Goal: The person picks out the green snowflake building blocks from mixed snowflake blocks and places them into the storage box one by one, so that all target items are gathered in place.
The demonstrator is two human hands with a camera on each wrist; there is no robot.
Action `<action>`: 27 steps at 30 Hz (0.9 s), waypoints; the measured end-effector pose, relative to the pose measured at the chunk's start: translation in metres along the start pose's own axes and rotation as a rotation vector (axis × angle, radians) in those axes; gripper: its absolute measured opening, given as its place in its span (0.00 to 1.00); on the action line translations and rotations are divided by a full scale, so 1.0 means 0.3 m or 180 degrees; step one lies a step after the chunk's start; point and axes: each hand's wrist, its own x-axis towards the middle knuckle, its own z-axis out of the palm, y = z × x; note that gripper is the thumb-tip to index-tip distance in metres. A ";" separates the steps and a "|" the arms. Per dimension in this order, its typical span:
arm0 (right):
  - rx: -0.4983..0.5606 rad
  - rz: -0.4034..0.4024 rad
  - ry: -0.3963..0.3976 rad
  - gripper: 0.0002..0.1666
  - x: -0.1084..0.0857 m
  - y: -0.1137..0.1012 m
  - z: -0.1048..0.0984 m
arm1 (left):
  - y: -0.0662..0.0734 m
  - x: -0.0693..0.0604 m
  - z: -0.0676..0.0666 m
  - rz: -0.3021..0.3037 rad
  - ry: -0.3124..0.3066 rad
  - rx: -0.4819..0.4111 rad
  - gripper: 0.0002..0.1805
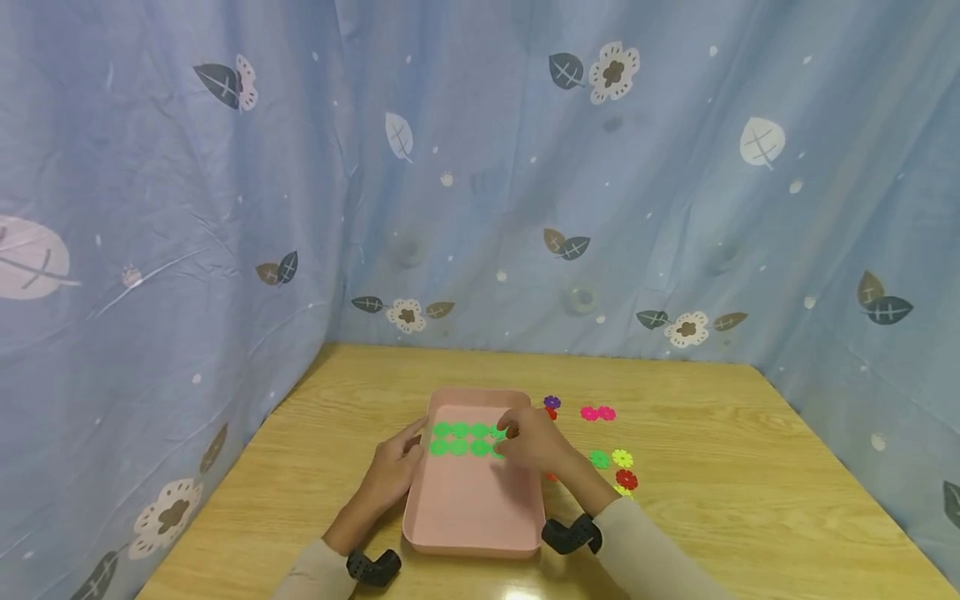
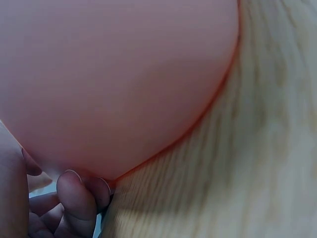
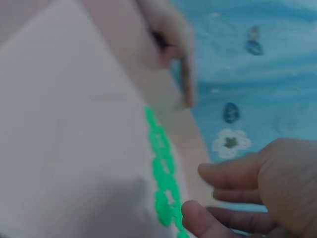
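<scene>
A pink rectangular tray (image 1: 474, 510) lies on the table, with two rows of green flower-shaped plastic pieces (image 1: 459, 447) across its far half. At the tray's left side, my left hand (image 1: 390, 473) holds the rim; the left wrist view shows its fingertips (image 2: 77, 196) against the wall. My right hand (image 1: 534, 442) reaches over the right rim to the right end of the green rows. In the right wrist view, its thumb and fingertips stand apart beside the green pieces (image 3: 163, 171), with no piece plainly between them. That hand covers part of the last pieces.
Right of the tray, loose flower pieces lie on the wooden table (image 1: 712, 467): a purple one (image 1: 552, 402), pink ones (image 1: 597, 413), a green one (image 1: 599, 459), a yellow one (image 1: 622, 458) and a red one (image 1: 626, 479). A blue patterned curtain (image 1: 480, 167) hangs behind the table.
</scene>
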 end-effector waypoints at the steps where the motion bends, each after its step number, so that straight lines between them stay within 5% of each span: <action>1: 0.0119 0.0041 0.0011 0.18 -0.010 0.003 -0.009 | -0.001 -0.001 0.000 -0.0007 -0.0005 0.0007 0.28; 12: 0.1514 0.0367 0.0448 0.19 -0.075 0.047 -0.093 | -0.010 0.003 0.003 0.0007 -0.0007 0.0122 0.29; 27: 0.1123 0.0537 0.0920 0.14 -0.090 0.124 -0.186 | -0.003 0.002 0.004 -0.0051 -0.0048 0.0069 0.30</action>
